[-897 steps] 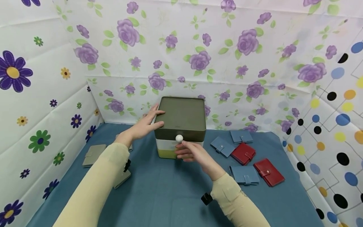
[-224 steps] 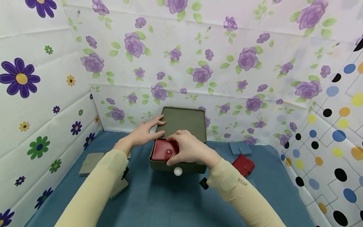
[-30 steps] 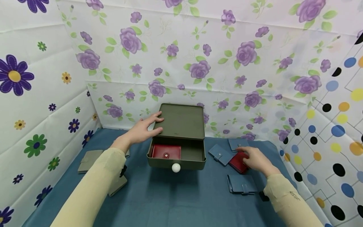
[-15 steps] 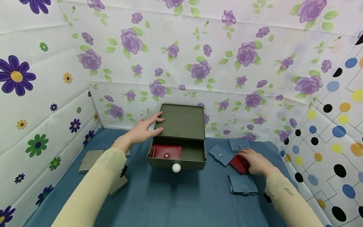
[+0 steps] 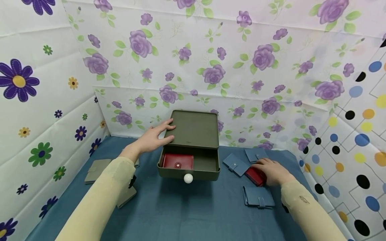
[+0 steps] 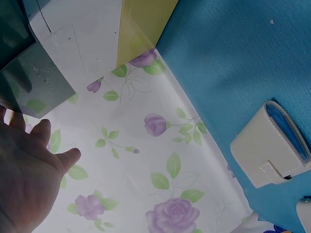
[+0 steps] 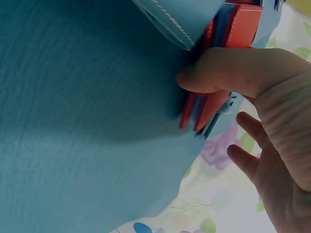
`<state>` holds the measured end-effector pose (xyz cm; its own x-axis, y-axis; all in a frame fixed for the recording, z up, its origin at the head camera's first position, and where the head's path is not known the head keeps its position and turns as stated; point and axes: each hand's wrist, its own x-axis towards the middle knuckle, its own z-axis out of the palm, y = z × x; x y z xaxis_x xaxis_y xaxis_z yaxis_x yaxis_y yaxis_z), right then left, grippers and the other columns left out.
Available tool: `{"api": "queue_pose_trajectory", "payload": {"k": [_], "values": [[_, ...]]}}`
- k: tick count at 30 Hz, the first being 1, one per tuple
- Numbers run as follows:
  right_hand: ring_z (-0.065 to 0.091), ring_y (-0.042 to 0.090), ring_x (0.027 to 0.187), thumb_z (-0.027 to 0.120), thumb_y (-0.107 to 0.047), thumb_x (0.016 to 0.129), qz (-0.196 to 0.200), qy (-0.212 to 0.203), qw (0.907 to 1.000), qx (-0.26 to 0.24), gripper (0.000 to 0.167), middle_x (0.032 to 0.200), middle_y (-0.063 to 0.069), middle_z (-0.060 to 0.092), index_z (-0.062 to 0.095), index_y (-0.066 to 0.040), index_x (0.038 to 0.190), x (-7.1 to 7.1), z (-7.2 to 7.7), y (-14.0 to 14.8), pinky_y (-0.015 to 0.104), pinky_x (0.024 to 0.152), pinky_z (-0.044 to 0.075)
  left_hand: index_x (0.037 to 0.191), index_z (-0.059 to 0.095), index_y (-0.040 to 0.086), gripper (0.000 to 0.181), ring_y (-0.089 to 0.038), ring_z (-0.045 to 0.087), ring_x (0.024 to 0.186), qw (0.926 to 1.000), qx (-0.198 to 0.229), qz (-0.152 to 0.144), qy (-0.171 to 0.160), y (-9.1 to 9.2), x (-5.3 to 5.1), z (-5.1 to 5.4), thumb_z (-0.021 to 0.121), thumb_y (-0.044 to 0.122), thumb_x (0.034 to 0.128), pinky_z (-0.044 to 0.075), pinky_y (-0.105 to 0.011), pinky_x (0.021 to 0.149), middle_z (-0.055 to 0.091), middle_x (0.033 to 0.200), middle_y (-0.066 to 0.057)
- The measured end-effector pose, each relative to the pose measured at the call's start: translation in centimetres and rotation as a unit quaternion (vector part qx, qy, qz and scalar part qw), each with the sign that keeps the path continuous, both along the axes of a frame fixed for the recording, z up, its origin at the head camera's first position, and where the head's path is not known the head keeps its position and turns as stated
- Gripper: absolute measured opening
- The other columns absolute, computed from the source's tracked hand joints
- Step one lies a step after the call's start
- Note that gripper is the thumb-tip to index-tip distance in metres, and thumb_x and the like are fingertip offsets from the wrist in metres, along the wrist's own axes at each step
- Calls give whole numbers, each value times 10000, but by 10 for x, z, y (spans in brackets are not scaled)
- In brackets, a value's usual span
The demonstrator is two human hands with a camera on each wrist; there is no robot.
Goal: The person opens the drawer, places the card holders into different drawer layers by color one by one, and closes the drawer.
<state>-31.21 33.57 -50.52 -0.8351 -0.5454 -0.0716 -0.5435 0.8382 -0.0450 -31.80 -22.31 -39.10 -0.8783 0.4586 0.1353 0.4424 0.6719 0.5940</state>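
Observation:
A dark green box (image 5: 194,129) stands at the back centre, its drawer (image 5: 205,174) pulled out, with a red wallet (image 5: 178,161) lying in the drawer's left part. My left hand (image 5: 150,139) rests with spread fingers on the box's left top edge; the left wrist view shows this hand (image 6: 29,170) beside the box's corner. At the right, my right hand (image 5: 272,171) grips a second red wallet (image 5: 255,176) among blue ones. In the right wrist view the thumb of the right hand (image 7: 262,97) presses against the red wallet (image 7: 243,26); its far side is hidden.
Blue wallets (image 5: 236,164) lie left of, behind (image 5: 255,154) and in front (image 5: 258,196) of the gripped one. Grey-beige wallets (image 5: 97,170) lie at the left, partly behind the left sleeve. Patterned cloth walls enclose the blue table (image 5: 187,214) at the back and sides.
Over the last second my right hand has closed in on the red wallet at the right, its fingers coming down around it. My left hand has stayed on the box.

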Motion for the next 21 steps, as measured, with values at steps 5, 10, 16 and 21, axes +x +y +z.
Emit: {"api": "queue_pose_trajectory", "payload": {"k": [5,10,16,21], "values": [[491,513,1379,941,8,711,4,-32,9999,114,770,1417,204,619,693,-141,1425,-1,6,-2,715,1077,427,1646,457,180,628,-313,195,1627,10000,34,-11,-18,1,1,1,579,481,1108,-48,-698,1249,144,1792,58],[500,506,1379,935,12,721,-2,-165,9998,88,739,1412,179,648,706,-135,1408,-4,10,-7,704,1072,441,1640,468,187,620,-315,205,1624,10000,27,18,-6,-1,0,2,579,483,1107,-45,-695,1251,147,1791,58],[546,482,1326,931,2,722,-56,-242,9996,96,719,1380,168,661,719,-149,1392,-7,8,-5,682,1028,488,1642,467,196,629,-318,205,1624,10000,-34,17,-20,-1,-1,1,577,503,1104,-45,-692,1253,140,1791,60],[569,477,1288,939,-21,709,-158,-255,9996,12,729,1375,182,657,718,-147,1392,-4,2,2,667,980,524,1643,462,193,631,-307,196,1627,10000,25,4,-30,-1,0,-1,574,504,1105,-54,-691,1251,143,1789,77]]}}
